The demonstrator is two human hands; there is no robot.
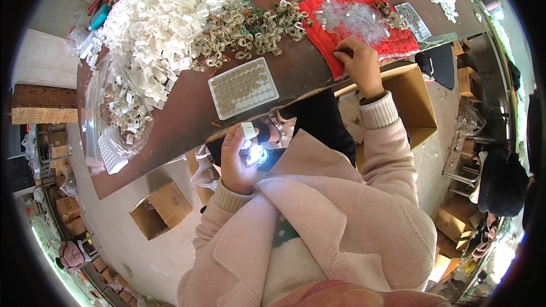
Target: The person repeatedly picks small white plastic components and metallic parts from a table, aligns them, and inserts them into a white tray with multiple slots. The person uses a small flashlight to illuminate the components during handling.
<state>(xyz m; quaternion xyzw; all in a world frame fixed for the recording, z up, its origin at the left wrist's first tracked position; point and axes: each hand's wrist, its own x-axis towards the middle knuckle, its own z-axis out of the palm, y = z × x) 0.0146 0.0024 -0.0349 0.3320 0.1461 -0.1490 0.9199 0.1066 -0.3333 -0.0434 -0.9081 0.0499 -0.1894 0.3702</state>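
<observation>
The small white plastic piece point(248, 131) is pinched in the left hand point(236, 162) just below the table edge point(187, 136), while the right hand point(359, 63), fingers curled, picks at the red cloth point(324, 34), so it should take one clear part point(352, 20) only.

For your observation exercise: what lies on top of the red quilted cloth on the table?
On the red cloth lies a heap of clear plastic bits; the right hand rests on its near edge, hiding what is underneath.

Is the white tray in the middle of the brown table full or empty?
Mostly full. The white tray lies flat on the brown table, and round brownish pieces fill most pockets; those along its near, right edge look pale, perhaps empty.
</observation>
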